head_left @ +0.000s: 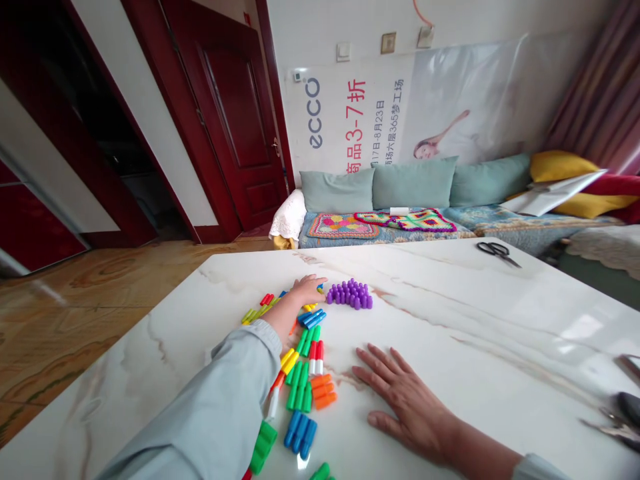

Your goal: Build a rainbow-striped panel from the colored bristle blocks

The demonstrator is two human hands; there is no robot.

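Observation:
My left hand (306, 291) reaches to the far end of a scatter of coloured plastic pegs, its thumb and fingers apart. A small blue and yellow bit shows between them; I cannot tell whether they touch it. Just right of these fingers, several purple round-headed pegs (350, 293) stand upright in a tight cluster. My right hand (400, 400) lies flat on the table with fingers spread, holding nothing. Between the hands lie green pegs (299, 387), orange pegs (323, 391), blue pegs (301, 432) and red-and-white pegs (316, 358). My left sleeve hides part of the scatter.
The white marbled table (475, 347) bears black-handled scissors (497, 252) at its far right. Keys (617, 423) and a dark flat object (631, 365) sit by the right edge. Beyond stands a sofa (465, 229) with cushions; a dark red door (230, 100) is at the left.

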